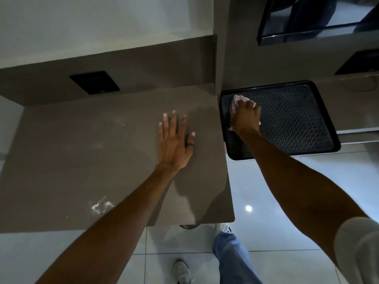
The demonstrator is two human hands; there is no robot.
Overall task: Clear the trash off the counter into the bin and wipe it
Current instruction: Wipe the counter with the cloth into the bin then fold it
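Observation:
The brown counter (92,156) fills the left and middle of the head view, with wet smears near its front edge. My left hand (174,140) lies flat on it near its right side, fingers spread, a dark ring on one finger. My right hand (246,117) reaches past the counter's right edge and is closed on a pinkish cloth (235,100), pressed onto a black perforated tray (297,119). Most of the cloth is hidden under the hand. No trash shows on the counter.
A black wall plate (94,82) sits on the backsplash behind the counter. Dark glass appliance fronts (307,19) are above the tray at the upper right. Pale glossy floor tiles (287,201) lie below, with my jeans leg and shoes near the counter's front corner.

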